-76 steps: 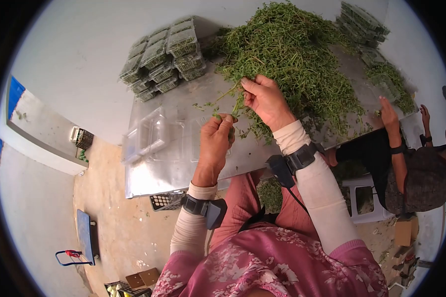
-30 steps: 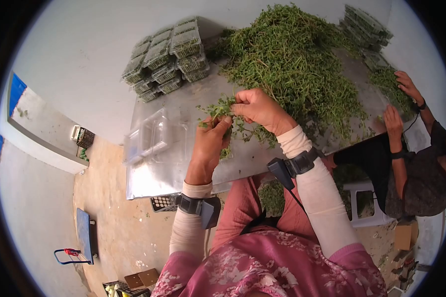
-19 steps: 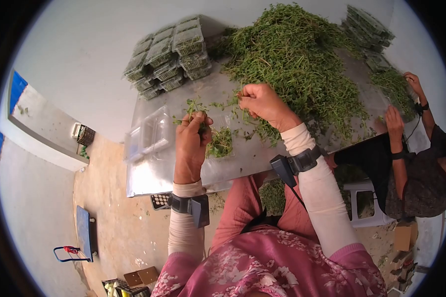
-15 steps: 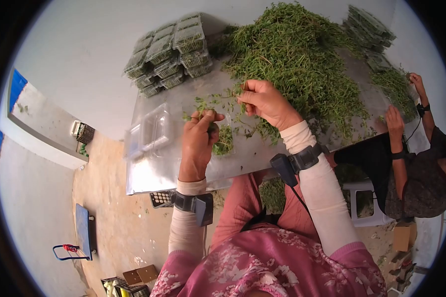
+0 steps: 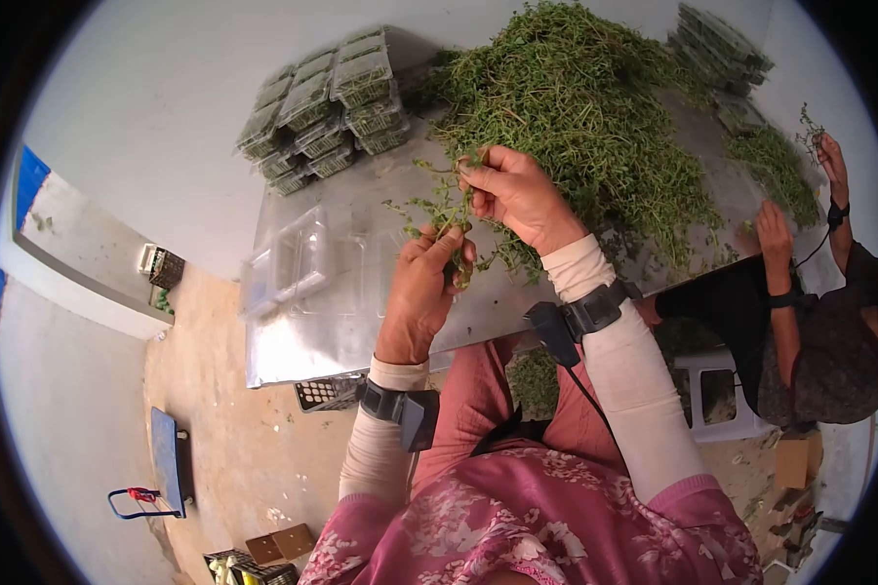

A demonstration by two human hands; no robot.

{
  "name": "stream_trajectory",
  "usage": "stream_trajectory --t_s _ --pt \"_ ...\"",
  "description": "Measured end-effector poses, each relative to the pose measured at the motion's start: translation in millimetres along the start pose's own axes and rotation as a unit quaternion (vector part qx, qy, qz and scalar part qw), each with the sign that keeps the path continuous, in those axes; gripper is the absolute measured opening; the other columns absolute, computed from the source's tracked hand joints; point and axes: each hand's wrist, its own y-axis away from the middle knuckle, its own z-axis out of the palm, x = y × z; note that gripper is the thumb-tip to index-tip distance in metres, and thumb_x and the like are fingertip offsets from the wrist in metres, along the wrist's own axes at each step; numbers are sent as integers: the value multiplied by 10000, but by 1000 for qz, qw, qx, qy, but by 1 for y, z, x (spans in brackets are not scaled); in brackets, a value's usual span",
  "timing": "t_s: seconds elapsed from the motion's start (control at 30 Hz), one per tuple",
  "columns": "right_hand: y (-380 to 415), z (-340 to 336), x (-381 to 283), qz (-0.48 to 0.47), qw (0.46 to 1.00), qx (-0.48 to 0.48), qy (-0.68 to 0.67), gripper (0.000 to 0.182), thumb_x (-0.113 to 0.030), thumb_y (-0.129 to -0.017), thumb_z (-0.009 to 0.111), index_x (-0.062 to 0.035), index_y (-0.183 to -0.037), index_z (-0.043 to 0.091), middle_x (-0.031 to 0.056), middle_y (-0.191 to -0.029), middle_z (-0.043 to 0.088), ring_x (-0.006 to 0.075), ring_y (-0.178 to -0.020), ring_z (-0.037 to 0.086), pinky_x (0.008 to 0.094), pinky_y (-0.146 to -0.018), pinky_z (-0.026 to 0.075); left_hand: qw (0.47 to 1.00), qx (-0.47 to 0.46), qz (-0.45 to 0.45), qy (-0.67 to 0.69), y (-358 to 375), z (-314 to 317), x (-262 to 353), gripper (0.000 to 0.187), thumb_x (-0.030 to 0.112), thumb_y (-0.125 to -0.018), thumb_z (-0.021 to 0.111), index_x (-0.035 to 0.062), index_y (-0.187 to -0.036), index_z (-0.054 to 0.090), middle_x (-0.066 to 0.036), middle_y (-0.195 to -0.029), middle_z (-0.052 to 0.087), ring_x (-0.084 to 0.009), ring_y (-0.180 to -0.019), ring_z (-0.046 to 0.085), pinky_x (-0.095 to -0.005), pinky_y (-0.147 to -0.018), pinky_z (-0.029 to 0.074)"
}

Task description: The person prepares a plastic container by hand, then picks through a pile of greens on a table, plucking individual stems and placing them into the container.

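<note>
Over the metal table (image 5: 293, 341), my left hand (image 5: 422, 288) pinches a few leafy green sprigs (image 5: 444, 207) between thumb and fingers. Close by on its upper right, my right hand (image 5: 525, 198) is also closed on sprigs at their upper end, thumb against fingertips. The stems run between both hands. Just left of my left hand lies an open clear plastic box (image 5: 366, 268), partly hidden by that hand. Beyond my right hand rises a large heap of green sprigs (image 5: 576, 127).
Stacked clear boxes filled with greens (image 5: 317, 93) stand at the back left. Empty clear trays (image 5: 288, 258) lie at the table's left. On the right, another person's hands (image 5: 776, 239) are beside a smaller green pile (image 5: 776, 171). A blue trolley (image 5: 166, 458) stands on the floor.
My left hand has moved right and nearer my right hand, away from over the open box. The other person's far hand has risen, holding a sprig.
</note>
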Motion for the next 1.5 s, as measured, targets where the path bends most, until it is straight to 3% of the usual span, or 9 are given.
stream_trajectory --t_s 0.2,0.3,0.4,0.5,0.6,0.93,1.03,1.17,1.5 --pt "0 4 -1 -80 980 71 166 96 -72 -857 638 5 -915 633 71 -760 667 126 -579 609 255 -537 494 999 -35 -17 -27 3 0 2 172 156 -968 523 -14 -967 555 -7 -664 469 -94 -516 398 -224 -446 307" --pt "-1 6 7 -298 841 153 426 92 -29 -827 616 11 -904 646 124 -745 675 189 -607 646 303 -556 505 998 -41 -36 -26 7 0 1 178 167 -965 534 -10 -952 556 5 -655 452 -90 -509 383 -221 -445 299" --pt "-2 4 7 -338 800 177 463 119 -32 -829 614 -7 -937 658 40 -682 618 89 -555 551 279 -534 458 998 -44 -36 -7 16 0 4 173 172 -961 543 0 -950 554 12 -649 438 -85 -510 381 -217 -442 290" --pt "-6 -2 8 -276 850 175 414 121 -35 -814 618 5 -921 657 137 -725 670 197 -607 650 323 -577 508 1000 -3 -6 19 23 -1 10 162 170 -959 546 8 -957 550 14 -647 433 -84 -508 380 -216 -436 281" --pt "-9 -6 11 -198 898 124 374 141 -71 -861 623 31 -959 632 24 -688 608 54 -533 519 235 -494 441 998 50 41 21 21 -22 19 180 167 -958 548 -4 -1012 549 2 -656 453 -88 -490 388 -222 -424 272" --pt "0 38 23 10 962 -56 265 264 -143 -863 644 83 -995 613 56 -751 635 70 -525 546 234 -482 453 960 165 99 -202 33 -78 41 144 169 -949 570 29 -977 588 29 -642 476 -59 -485 387 -215 -435 264" --pt "-8 35 38 11 889 -52 455 361 -172 -832 675 113 -1040 600 122 -809 671 125 -555 607 275 -513 489 937 167 96 -291 31 -74 36 148 161 -940 574 18 -973 582 17 -654 508 -57 -498 418 -216 -438 291" --pt "-18 14 57 -208 800 21 562 395 -181 -810 691 95 -1079 605 176 -855 697 182 -645 661 304 -603 523 876 185 105 -433 27 -71 25 252 171 -898 616 -50 -1016 586 -63 -697 597 -111 -567 553 -252 -505 412" --pt "-7 10 24 -127 869 24 477 189 -129 -837 651 48 -904 657 38 -692 628 97 -578 587 270 -553 480 695 128 282 -649 30 -61 16 309 98 -793 670 -20 -1073 615 -215 -909 635 -357 -864 618 -407 -747 491"
